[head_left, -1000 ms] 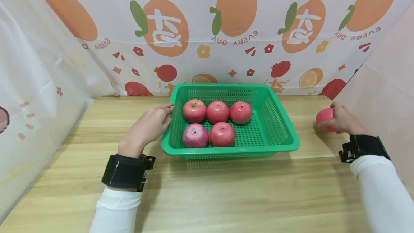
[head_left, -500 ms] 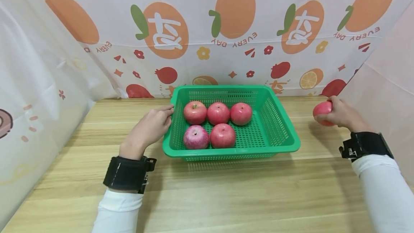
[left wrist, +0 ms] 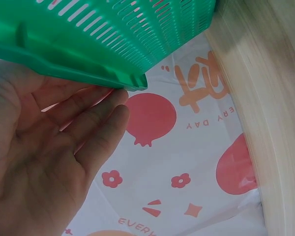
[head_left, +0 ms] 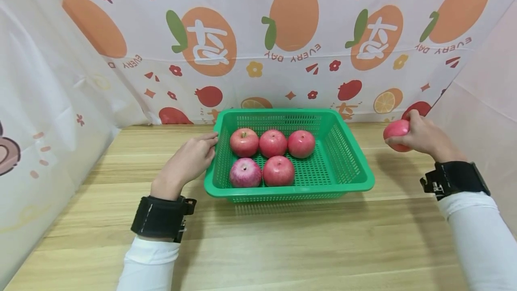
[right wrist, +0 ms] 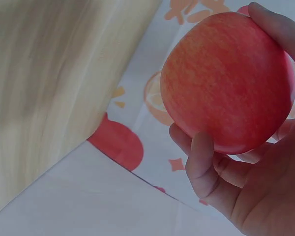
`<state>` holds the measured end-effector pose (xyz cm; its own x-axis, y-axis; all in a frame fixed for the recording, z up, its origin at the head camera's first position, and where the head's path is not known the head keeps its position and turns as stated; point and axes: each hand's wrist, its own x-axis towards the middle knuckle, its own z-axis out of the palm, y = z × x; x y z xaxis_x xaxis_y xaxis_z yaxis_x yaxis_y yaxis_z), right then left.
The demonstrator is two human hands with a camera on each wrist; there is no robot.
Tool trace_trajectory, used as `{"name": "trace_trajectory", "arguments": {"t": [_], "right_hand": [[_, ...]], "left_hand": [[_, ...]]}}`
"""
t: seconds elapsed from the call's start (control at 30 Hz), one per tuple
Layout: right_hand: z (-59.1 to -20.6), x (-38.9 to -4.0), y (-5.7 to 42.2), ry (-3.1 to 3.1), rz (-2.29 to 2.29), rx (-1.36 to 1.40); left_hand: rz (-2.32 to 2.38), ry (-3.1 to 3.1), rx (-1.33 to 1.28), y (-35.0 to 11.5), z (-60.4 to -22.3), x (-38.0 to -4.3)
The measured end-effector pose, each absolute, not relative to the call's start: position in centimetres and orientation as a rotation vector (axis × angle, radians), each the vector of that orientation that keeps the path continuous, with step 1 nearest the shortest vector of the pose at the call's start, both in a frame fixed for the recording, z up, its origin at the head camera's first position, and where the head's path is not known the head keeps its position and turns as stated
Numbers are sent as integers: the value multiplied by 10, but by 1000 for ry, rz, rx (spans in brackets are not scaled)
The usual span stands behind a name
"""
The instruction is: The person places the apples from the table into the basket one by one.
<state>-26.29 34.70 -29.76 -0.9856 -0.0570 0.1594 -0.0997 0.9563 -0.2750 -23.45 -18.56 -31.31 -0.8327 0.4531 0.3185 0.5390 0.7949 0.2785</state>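
Observation:
My right hand (head_left: 429, 137) grips a red apple (head_left: 396, 135) at the far right, raised over the table with its shadow below. In the right wrist view, thumb and fingers wrap the apple (right wrist: 228, 83) from one side. My left hand (head_left: 189, 160) touches the left rim of a green plastic basket (head_left: 288, 189). From the left wrist view, the left hand's fingers (left wrist: 101, 135) lie fairly straight under the basket's rim (left wrist: 83, 78). Several apples sit inside: a row of three along the back, ending with one apple (head_left: 301, 144), and a purplish apple (head_left: 245, 173) beside a red apple (head_left: 278, 171) in front.
The basket stands on a light wooden table (head_left: 291, 246), near its back edge. A white curtain (head_left: 258, 35) with fruit prints hangs right behind it, and plain white sheeting (head_left: 484, 102) closes off the right side. The basket's right part shows bare mesh floor.
My right hand has lifted the apple off the table and carried it slightly leftward and up. My left hand stays at the basket's rim. The head view has shifted slightly.

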Motion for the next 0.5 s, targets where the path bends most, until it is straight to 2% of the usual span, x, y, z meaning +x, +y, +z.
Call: {"name": "trace_trajectory", "arguments": {"t": [0.5], "right_hand": [[-286,-261,331,-2915,439,231]], "left_hand": [[-531,-2757,-762,-186,-313,-234]]}}
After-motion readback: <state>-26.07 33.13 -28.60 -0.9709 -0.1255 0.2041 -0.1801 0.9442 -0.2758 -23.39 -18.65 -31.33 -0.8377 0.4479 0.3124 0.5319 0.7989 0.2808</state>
